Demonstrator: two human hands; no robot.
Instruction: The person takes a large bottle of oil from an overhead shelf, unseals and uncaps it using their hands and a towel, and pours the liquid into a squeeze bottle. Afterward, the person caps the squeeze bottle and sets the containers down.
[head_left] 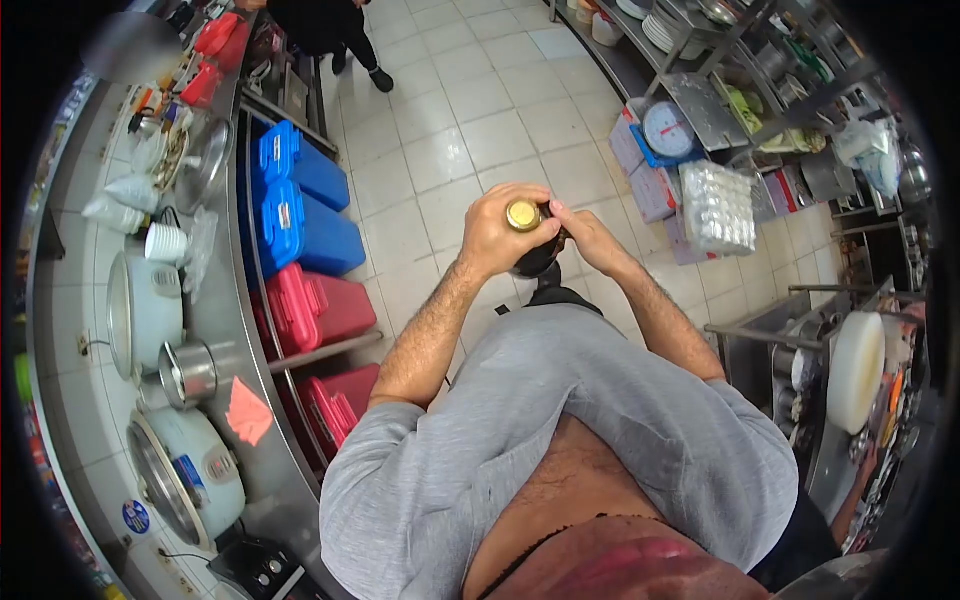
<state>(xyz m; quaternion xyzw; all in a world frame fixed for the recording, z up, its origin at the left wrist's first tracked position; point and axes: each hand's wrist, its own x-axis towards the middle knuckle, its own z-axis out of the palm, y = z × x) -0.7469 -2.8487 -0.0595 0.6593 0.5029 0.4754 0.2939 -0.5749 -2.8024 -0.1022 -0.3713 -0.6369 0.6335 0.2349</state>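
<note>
A dark bottle with a gold cap (523,214) is held upright in front of the grey shirt, over the tiled floor. My left hand (497,230) is wrapped round its upper part, just below the cap. On the other side, my right hand (590,238) is closed with its fingertips at the bottle's side, close to the left hand's fingers. The lower part of the bottle shows dark beneath both hands. What lies under the right fingertips is partly hidden.
Left, a steel counter (215,345) carries rice cookers (205,475) and a metal pot (188,373); blue bins (315,232) and red bins (325,305) stand below. Right are egg trays (718,208) and a scale (668,130). Another person (335,30) stands ahead.
</note>
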